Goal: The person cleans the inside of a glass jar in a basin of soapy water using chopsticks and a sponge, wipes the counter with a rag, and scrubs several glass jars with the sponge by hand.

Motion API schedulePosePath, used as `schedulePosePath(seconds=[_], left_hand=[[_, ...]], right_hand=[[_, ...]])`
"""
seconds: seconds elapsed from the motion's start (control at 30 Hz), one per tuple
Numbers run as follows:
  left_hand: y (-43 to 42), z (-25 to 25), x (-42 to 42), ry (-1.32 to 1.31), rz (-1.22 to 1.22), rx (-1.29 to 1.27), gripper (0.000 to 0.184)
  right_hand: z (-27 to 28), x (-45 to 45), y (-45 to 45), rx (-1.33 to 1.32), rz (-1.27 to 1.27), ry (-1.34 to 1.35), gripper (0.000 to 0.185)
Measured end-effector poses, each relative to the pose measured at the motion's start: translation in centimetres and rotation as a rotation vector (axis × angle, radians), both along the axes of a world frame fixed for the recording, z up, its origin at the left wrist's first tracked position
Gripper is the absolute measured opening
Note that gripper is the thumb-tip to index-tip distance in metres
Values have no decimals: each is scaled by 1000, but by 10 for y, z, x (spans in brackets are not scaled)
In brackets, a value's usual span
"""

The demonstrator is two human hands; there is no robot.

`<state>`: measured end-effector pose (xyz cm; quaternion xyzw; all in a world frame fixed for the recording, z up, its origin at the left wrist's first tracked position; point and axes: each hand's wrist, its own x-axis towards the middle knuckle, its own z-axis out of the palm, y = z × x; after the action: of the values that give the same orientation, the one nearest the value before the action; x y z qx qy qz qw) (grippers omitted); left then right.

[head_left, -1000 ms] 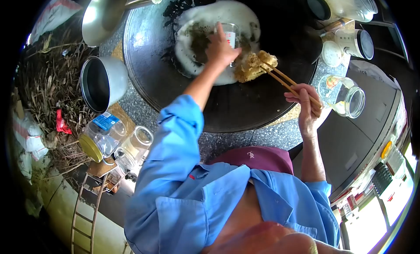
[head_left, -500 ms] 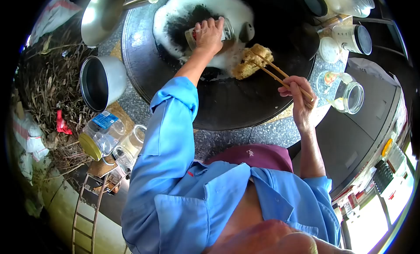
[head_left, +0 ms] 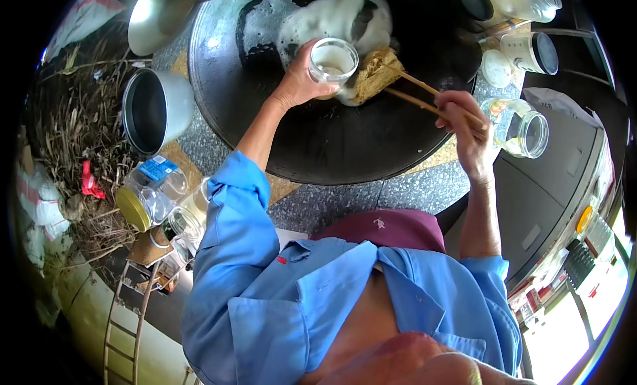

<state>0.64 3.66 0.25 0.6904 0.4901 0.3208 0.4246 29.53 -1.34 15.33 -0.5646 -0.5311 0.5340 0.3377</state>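
Note:
My left hand (head_left: 297, 83) is wrapped around a clear glass jar (head_left: 334, 60), its round mouth facing up with whitish liquid or suds visible inside. In my right hand (head_left: 468, 129) is a pair of wooden chopsticks (head_left: 419, 105). Against their tips sits a tan, fibrous scrubbing pad (head_left: 376, 74) that looks like loofah, close to the right side of the jar. Both hands work over a large black wok (head_left: 332, 153). White foam (head_left: 315, 27) floats on the water in it, behind the jar.
Left of the wok stand a grey metal pot (head_left: 169, 110) and a steel pan (head_left: 162, 17). A plastic jar with a gold lid (head_left: 135, 209) lies nearer. Several jars, including an open glass jar (head_left: 531, 134), line the right side. Dry brushwood (head_left: 73, 129) lies far left.
My left hand has raised the jar out of the foam and turned its mouth upward. The pad and chopsticks have shifted slightly, and the foam has spread differently.

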Motion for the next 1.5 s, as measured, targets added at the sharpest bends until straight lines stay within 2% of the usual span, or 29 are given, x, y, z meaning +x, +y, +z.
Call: schedulePosePath(seconds=[0.03, 0.13, 0.2, 0.27, 0.33, 0.4, 0.47, 0.53, 0.63, 0.8, 0.93, 1.0, 1.07, 1.1, 1.13, 1.2, 1.23, 1.33, 1.4, 1.43, 1.5], left_hand=[[-8, 8, -1, -19, -1, -11, 90], [-25, 16, -9, -21, -10, 5, 89], [-36, 30, -12, -16, -2, -41, 89], [-44, 44, -14, 60, 10, -129, 88], [-49, 46, -18, 96, 2, -136, 87], [-53, 48, -17, 168, -6, -145, 87], [-51, 42, -17, 161, -9, -130, 87], [-49, 39, -14, 239, -16, -21, 86], [-45, 39, -9, 251, -32, -86, 85], [-43, 44, 2, 260, -59, -19, 82], [-44, 44, 5, 270, -71, -31, 77], [-45, 43, 9, 290, -93, -24, 81], [-45, 36, 11, 228, -169, 103, 79], [-46, 37, 12, 271, -177, 85, 76], [-48, 39, 14, 270, -178, 86, 76], [-49, 42, 17, 396, -229, 63, 73], [-47, 38, 15, 412, -299, -15, 73], [-49, 36, 9, 561, -338, 73, 75], [-45, 31, 2, 596, -326, 48, 73], [-42, 28, -2, 595, -266, 94, 70], [-34, 27, -14, 632, -162, 95, 60]], right_hand=[[4, -7, 4, 1, 107, -51, 15], [-22, -28, 17, 313, 347, -241, 12], [-56, -36, 24, 356, 371, -285, 11], [-82, -40, 25, 359, 227, -262, 11], [-82, -40, 26, 193, 53, 41, 13], [-54, -33, 26, 44, -58, 120, 18], [-32, -22, 24, 107, -24, 102, 17], [-4, -17, 17, 274, 85, 32, 15], [38, -14, 9, 546, 266, -181, 11], [67, -17, 0, 842, 490, -403, 11], [51, -35, -12, 706, 661, -300, 15], [40, -40, -9, 653, 691, -241, 12], [17, -38, 0, 365, 585, -29, 5], [15, -44, 4, 41, 410, 68, 13], [7, -46, 13, -3, 362, 122, 21], [-13, -48, 30, -186, 250, 231, 23], [-24, -48, 32, -186, 248, 229, 23], [-60, -48, 27, -456, 1, 363, 22], [-79, -43, 21, -540, -160, 476, 21], [-89, -39, 17, -546, -156, 480, 21], [-104, -31, 9, -625, -399, 674, 19]])
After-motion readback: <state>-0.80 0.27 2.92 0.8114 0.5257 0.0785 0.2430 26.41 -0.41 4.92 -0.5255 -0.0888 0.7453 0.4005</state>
